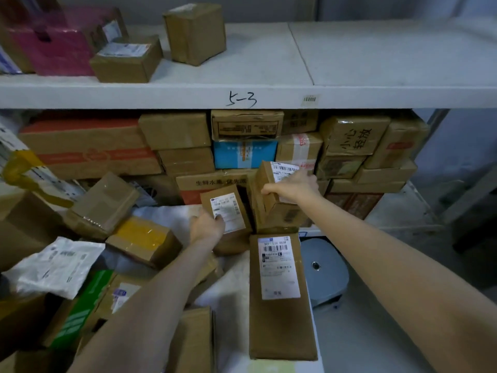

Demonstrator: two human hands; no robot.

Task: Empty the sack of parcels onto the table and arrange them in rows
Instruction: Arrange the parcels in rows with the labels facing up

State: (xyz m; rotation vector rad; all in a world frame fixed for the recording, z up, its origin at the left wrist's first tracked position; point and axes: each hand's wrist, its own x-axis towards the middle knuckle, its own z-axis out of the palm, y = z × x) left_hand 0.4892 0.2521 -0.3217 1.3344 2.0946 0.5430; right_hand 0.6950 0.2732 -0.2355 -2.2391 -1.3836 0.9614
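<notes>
My left hand (206, 228) grips a small brown carton (228, 211) with a white label, held tilted at the middle of the view. My right hand (294, 187) grips a second labelled carton (271, 175) from above, just right of the first, against the stacked boxes. A long flat brown parcel (279, 313) with a barcode label lies lengthwise below both hands on the white sack cloth (231, 281). Loose parcels lie in a heap to the left: a yellow-taped box (144, 239), a white poly mailer (57, 267) and a green box (80, 310).
A white shelf board (349, 95) marked 5-3 runs across overhead, with a few cartons (195, 32) on it. Beneath it, stacked cartons (352, 135) fill the back. A grey round roll (324, 275) sits at the right of the long parcel, over a grey floor.
</notes>
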